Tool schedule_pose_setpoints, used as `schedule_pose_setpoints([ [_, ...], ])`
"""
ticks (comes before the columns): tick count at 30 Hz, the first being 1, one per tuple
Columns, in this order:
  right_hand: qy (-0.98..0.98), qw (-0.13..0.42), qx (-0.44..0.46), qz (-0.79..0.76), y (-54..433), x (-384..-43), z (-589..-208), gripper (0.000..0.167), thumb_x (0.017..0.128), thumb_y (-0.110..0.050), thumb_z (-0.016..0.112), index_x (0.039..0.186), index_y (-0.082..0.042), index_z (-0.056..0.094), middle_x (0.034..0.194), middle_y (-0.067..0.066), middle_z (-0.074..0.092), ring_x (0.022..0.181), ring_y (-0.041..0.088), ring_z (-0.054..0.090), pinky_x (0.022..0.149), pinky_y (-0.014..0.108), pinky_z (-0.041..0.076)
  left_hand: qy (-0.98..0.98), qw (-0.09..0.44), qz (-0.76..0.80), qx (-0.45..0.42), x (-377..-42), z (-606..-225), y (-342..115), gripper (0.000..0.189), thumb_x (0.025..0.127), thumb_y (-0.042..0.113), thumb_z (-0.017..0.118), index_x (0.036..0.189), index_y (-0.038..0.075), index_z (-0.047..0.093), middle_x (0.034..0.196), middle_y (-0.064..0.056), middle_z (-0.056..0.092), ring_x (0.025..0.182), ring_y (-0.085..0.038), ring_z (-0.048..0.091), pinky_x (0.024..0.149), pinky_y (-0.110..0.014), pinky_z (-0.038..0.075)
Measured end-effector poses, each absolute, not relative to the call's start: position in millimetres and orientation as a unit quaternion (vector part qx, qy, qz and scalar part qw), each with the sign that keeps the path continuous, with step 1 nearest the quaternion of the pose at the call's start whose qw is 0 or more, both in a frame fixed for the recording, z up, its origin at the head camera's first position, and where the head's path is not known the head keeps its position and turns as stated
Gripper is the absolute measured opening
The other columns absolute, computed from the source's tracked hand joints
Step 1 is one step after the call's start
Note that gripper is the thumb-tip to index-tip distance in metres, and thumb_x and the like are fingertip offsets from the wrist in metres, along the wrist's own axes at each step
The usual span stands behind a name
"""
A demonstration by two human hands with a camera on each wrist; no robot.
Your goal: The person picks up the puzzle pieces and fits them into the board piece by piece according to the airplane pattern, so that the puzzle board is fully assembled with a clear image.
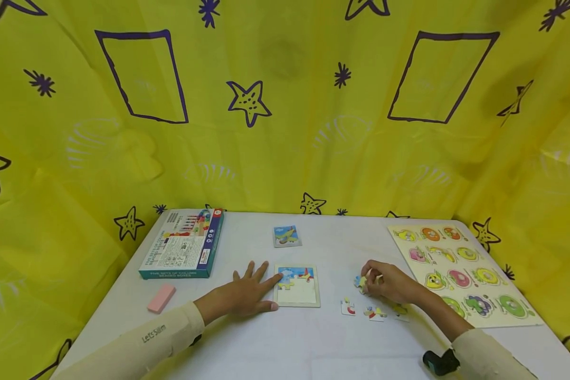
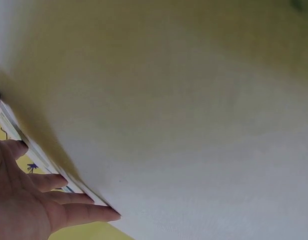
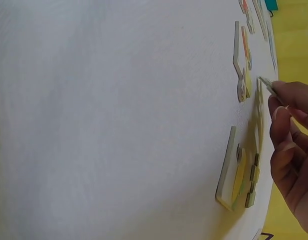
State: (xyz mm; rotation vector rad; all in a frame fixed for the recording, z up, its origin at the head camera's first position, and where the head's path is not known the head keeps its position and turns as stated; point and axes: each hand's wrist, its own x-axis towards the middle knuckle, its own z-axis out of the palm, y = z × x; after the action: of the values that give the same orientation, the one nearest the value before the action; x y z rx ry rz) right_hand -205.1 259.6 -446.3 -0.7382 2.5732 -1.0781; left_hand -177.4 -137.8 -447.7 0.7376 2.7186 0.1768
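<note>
My left hand (image 1: 247,295) lies with its fingers spread at the left side of a square puzzle tray (image 1: 318,287), index fingertip over the fitted pieces. Inside the tray, blue-sky and yellow puzzle pieces (image 1: 287,274) fill the top and left; the lower right shows bare white bottom. To the right, my right hand (image 1: 389,283) pinches a blue and yellow puzzle piece (image 1: 359,282) between thumb and fingers. Just below it lie loose pieces: one with red and yellow (image 1: 348,307), one with a red and yellow shape (image 1: 374,313) and a yellowish one (image 1: 401,311) partly hidden by the hand.
A small picture card with a plane (image 1: 287,236) lies behind the tray. At the left are a boxed game (image 1: 182,243) and a pink block (image 1: 161,298). A fruit puzzle board (image 1: 475,272) covers the right side. Yellow curtain (image 1: 285,158) hangs behind the white table.
</note>
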Motion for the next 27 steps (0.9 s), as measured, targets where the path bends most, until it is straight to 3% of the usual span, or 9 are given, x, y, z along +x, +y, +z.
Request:
schedule_pose_setpoints([
  [9,0.853,0.151,-0.263,-0.425,255.5,-203.1,-445.0,0.023,0.096,0.000,0.060,0.118,0.004,0.059,0.085,0.008,0.061,0.055,0.006,0.050,0.051,0.022,0.045,0.952,0.159,0.060,0.256,-176.5,-446.0,-136.6,0.077,0.094,0.067,0.050,0.159,0.031,0.029,0.167,-0.018,0.019,0.149,-0.054,0.017,0.106,-0.078,0.027],
  [27,0.837,0.156,-0.283,-0.442,236.1,-200.2,-444.6,0.023,0.097,0.000,0.058,0.119,0.004,0.060,0.086,0.009,0.062,0.054,0.006,0.049,0.050,0.022,0.045,0.952,0.158,0.057,0.256,-175.0,-442.3,-135.9,0.077,0.094,0.067,0.051,0.159,0.030,0.030,0.166,-0.019,0.020,0.149,-0.054,0.017,0.106,-0.077,0.028],
])
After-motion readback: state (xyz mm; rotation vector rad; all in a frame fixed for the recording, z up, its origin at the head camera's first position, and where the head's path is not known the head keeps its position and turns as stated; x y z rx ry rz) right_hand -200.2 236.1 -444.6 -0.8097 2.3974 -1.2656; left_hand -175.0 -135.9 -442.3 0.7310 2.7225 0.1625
